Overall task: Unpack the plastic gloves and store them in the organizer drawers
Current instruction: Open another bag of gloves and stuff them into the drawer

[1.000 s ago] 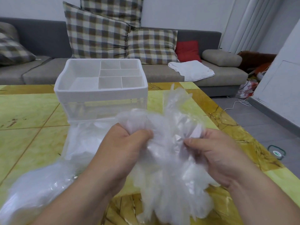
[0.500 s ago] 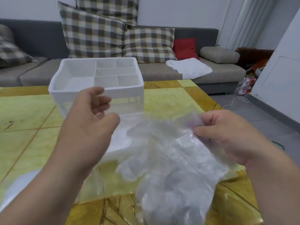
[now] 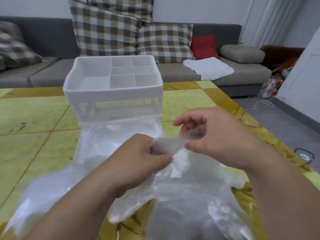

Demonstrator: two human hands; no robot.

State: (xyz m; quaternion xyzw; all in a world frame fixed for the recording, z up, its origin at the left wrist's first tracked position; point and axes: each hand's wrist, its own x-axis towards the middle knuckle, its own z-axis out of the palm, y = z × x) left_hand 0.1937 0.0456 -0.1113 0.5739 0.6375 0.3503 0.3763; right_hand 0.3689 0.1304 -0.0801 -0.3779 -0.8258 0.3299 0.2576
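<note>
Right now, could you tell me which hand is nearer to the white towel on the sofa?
Right. The right hand is short of the white towel, below it in view; the left hand lies lower and further left. Both pinch the plastic gloves.

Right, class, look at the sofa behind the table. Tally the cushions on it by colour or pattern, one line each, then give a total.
Checked cushions: 4
Red cushion: 1
Grey-beige cushion: 1
Total: 6
</note>
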